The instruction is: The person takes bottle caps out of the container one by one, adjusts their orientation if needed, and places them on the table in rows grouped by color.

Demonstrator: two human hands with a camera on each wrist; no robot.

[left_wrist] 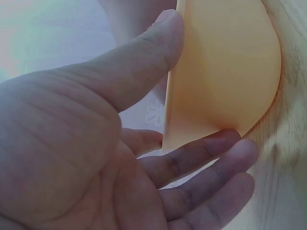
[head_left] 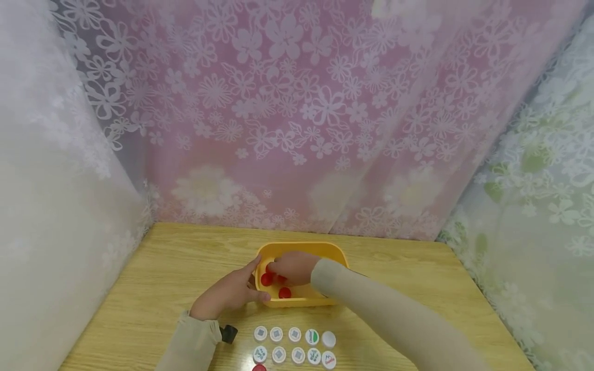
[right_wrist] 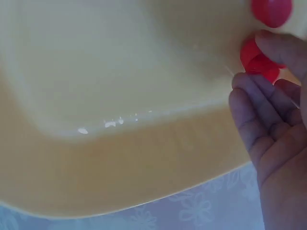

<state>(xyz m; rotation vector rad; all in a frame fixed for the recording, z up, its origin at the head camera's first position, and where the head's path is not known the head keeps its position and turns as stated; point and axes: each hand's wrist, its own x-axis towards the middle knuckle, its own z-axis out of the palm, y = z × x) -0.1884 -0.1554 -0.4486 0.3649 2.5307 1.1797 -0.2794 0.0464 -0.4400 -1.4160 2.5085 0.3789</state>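
A yellow plastic basin (head_left: 306, 302) stands on the wooden table. My left hand (head_left: 233, 292) holds its left end, with the thumb over the rim and the other fingers along the outer wall (left_wrist: 216, 72). Inside the basin, my right hand (head_left: 294, 267) reaches down among several red bottle caps at the left. Its thumb and fingertips pinch a red bottle cap (right_wrist: 249, 52), as the right wrist view shows. Another red cap (right_wrist: 272, 10) lies just beyond the thumb. Closer to the front wall lies one more red cap (head_left: 285, 292).
White bottle caps with printed tops (head_left: 294, 334) lie in two rows in front of the basin. A red cap (head_left: 259, 368) sits at the bottom edge of the head view. Floral curtains (head_left: 287, 129) hang behind the wooden table (head_left: 394, 309) and at both sides.
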